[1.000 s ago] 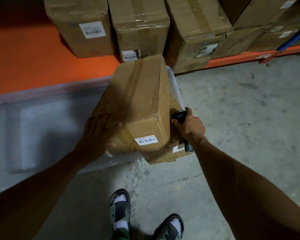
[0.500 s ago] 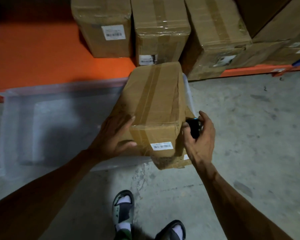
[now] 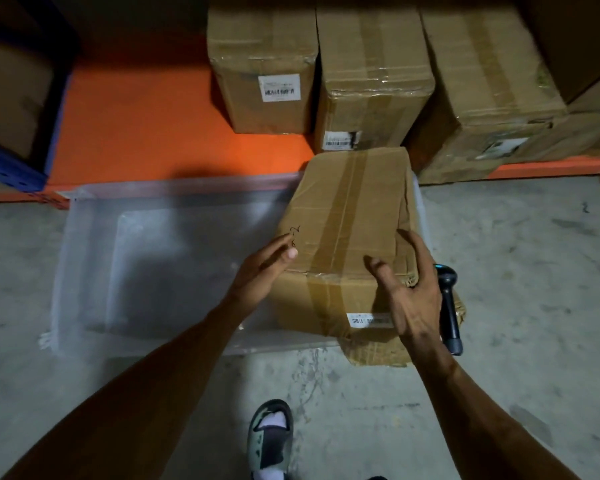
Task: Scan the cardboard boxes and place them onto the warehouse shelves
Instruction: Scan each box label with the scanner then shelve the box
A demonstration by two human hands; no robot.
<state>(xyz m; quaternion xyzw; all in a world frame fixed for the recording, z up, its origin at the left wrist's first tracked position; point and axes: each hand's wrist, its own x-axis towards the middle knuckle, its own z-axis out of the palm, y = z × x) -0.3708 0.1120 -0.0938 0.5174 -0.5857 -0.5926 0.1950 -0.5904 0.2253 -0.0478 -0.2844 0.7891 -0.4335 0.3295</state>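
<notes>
In the head view, a taped cardboard box [image 3: 347, 244] lay tilted across the right end of a clear plastic tub [image 3: 125, 258] on the concrete floor [image 3: 520, 265], directly between the two hands. The left hand [image 3: 260, 271] met the box's left edge with fingers loosely extended, gripping nothing. The right hand [image 3: 409, 292] was spread wide over the box's near right corner, thumb on top, closed around nothing. A black handheld scanner [image 3: 449, 306] lay just right of that hand, against a second box [image 3: 378, 351] underneath.

The box was brown, creased, with a wide tape strip running along its top and down its front, handwritten marks near the left edge, and a white barcode label [image 3: 368, 320] low on its front face.

Both forearms reached forward from the bottom corners. Behind, more boxes [image 3: 264, 64] stood on the orange shelf [image 3: 146, 126].
</notes>
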